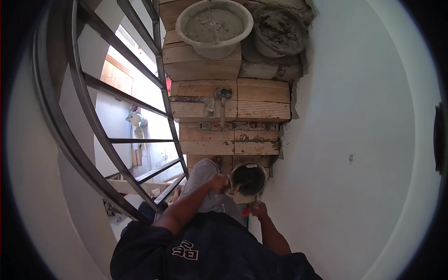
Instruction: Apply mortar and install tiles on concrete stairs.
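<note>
A round bucket (pixel 248 180) with a dark inside stands in front of me at the foot of the tiled steps. My left hand (pixel 218 181) is closed at its left rim. A short light-brown stick or handle (pixel 235 189) shows at the inner left side of the bucket. My right hand (pixel 258 209) is closed just below the bucket's lower right edge, by a small pale piece that I cannot name. A little red thing (pixel 246 211) shows beside that hand. On a step ahead lie a hammer (pixel 223 105) and a flat grey trowel-like tool (pixel 205 103).
Higher up stand a pale basin (pixel 213 48) of grey mortar and a dark basin (pixel 280 31) with mortar remains. A spirit level (pixel 238 126) lies across a lower step (pixel 205 148). Metal railing (pixel 105 128) runs along the left; a white wall (pixel 345 112) borders the right.
</note>
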The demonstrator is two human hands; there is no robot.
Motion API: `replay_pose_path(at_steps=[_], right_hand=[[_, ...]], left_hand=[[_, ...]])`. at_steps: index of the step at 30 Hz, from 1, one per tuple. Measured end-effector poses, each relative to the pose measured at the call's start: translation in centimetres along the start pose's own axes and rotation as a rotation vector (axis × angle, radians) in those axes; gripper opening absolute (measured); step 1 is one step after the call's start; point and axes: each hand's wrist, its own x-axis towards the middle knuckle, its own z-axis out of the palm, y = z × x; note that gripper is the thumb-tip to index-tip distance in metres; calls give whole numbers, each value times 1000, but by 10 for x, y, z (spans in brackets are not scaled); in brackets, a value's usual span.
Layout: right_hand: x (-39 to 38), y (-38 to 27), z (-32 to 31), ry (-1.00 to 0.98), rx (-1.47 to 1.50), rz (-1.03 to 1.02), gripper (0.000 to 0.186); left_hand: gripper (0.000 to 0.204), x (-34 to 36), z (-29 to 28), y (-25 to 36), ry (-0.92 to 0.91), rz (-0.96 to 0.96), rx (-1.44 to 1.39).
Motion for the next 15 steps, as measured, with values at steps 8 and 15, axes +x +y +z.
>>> replay_pose_path(at_steps=[8, 15], right_hand=[[41, -216, -148, 62, 594, 644, 34], [68, -254, -190, 144, 599, 612, 35]], left_hand=[[46, -51, -106, -32, -93, -174, 508], [35, -61, -228, -9, 203, -134, 542]])
